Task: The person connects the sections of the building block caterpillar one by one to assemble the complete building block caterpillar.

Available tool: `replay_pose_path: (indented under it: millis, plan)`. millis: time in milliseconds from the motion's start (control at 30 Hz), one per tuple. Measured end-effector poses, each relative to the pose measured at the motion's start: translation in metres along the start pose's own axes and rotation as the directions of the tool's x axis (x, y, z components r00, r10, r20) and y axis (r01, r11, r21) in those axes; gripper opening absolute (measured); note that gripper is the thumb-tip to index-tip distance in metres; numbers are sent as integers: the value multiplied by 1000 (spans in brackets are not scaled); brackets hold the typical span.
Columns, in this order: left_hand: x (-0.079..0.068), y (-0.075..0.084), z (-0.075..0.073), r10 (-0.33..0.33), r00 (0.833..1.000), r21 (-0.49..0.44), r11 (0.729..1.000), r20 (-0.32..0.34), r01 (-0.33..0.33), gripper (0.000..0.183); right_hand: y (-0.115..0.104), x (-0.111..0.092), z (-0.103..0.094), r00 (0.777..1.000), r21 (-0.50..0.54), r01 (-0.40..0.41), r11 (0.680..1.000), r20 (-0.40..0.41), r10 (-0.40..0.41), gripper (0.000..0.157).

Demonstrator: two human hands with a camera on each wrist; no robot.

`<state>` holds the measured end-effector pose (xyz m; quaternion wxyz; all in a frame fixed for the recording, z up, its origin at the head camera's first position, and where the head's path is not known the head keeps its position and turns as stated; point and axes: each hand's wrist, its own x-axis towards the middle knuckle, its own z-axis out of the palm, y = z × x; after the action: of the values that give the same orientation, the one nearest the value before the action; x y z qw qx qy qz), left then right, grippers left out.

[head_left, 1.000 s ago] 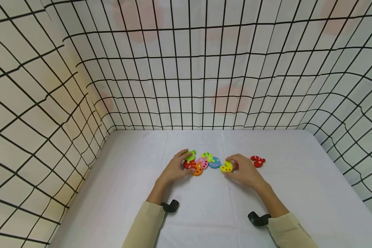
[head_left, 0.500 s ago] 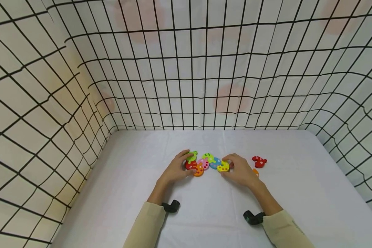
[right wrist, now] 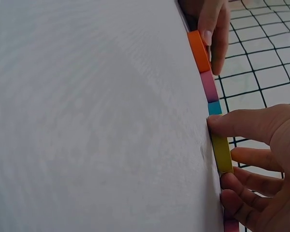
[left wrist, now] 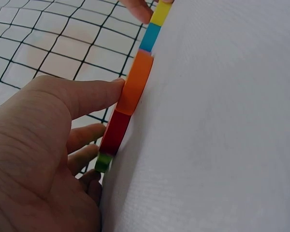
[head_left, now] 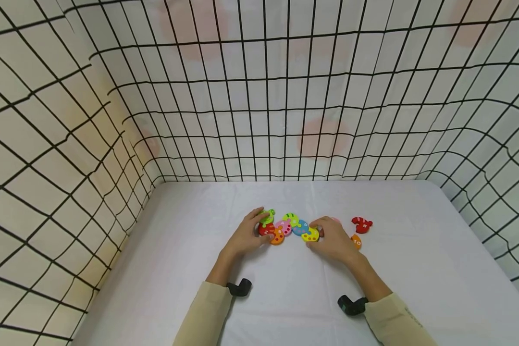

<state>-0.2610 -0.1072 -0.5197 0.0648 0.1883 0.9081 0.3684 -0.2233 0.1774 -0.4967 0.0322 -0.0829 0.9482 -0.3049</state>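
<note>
A winding row of flat, numbered puzzle pieces lies on the white table. Its left end has a green piece, a red piece and an orange spotted piece. My left hand holds this end, thumb against the orange edge and fingers by the green piece. Pink, light green and blue pieces continue the row. At its right end my right hand pinches a yellow spotted piece between thumb and fingers, against the blue one.
Loose pieces lie right of my right hand: a red one, an orange one and a partly hidden pink one. White walls with a black grid enclose the table's back and sides.
My right hand has moved left with the yellow piece, which now meets the blue one. The loose orange and pink pieces have come into sight behind it. My left hand stays in place.
</note>
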Motion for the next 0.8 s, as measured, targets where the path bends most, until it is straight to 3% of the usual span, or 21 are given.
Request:
replay_pose_path:
  millis: [300,533,800]
  plan:
    - [2,1,2,36,999,5,999,-10,-35,72,4,-3,-4,999,20,-24,1000,-35,25,59]
    - [-1,3,7,6,999,-10,1000,-45,-6,83,19,-12,-20,990,23,1,1000,-139,3,62]
    - [0,4,8,-26,997,-17,1000,-69,25,83,42,-16,-37,990,20,-48,999,-131,50,63]
